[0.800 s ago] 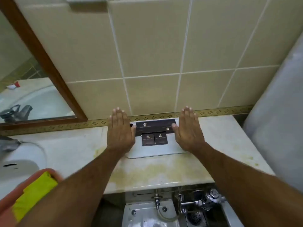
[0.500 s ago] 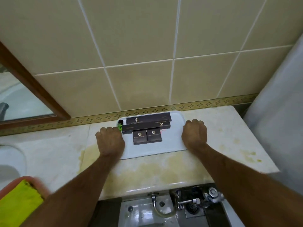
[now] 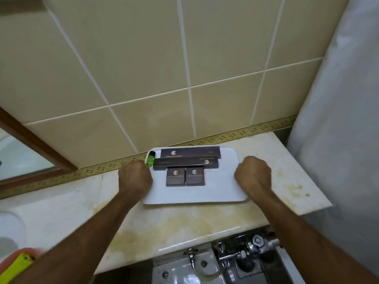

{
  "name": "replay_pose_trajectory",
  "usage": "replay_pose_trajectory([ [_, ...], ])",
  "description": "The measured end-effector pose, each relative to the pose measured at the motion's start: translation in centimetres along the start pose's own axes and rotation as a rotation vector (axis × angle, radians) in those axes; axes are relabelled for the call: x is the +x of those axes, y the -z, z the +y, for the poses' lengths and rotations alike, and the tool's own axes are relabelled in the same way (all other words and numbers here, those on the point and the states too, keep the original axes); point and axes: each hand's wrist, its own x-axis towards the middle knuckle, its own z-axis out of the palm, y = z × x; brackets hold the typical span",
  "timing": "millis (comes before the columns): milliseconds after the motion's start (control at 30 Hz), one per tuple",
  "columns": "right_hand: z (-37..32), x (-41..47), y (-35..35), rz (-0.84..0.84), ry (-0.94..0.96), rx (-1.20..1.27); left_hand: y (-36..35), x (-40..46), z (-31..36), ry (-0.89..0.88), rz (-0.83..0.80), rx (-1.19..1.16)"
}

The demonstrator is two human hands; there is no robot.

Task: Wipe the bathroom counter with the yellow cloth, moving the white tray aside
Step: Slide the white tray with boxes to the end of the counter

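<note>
The white tray (image 3: 221, 187) lies on the stained marble counter (image 3: 184, 220) against the tiled wall. It carries several dark brown boxes (image 3: 185, 176) and a small green bottle (image 3: 150, 159). My left hand (image 3: 135, 178) is curled around the tray's left edge. My right hand (image 3: 253, 176) is curled around its right edge. A strip of the yellow cloth (image 3: 15, 267) shows at the bottom left corner, in an orange container.
A white sink basin (image 3: 10, 228) sits at the left end of the counter, under a wood-framed mirror (image 3: 37, 148). Below the counter's front edge are metal valves and pipes (image 3: 242, 253). A pale curtain (image 3: 338, 140) borders the right end.
My hands went from flat and open beside the tray to curled shut on its two side edges. The view has shifted right, and the yellow cloth now shows less.
</note>
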Motion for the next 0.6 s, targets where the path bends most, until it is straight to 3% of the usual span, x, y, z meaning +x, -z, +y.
replay_pose_trajectory([
  [133,6.0,-1.0,4.2,0.066,-0.148,0.093,2.1,1.8,7.5,-0.189,0.027,0.013],
  [367,14.5,-3.5,7.0,0.088,-0.397,0.297,1.1,4.5,22.9,-0.404,-0.092,0.054],
  [600,17.0,-4.9,4.4,0.011,-0.757,0.766,-1.8,6.4,32.9,-0.599,-0.066,0.218],
])
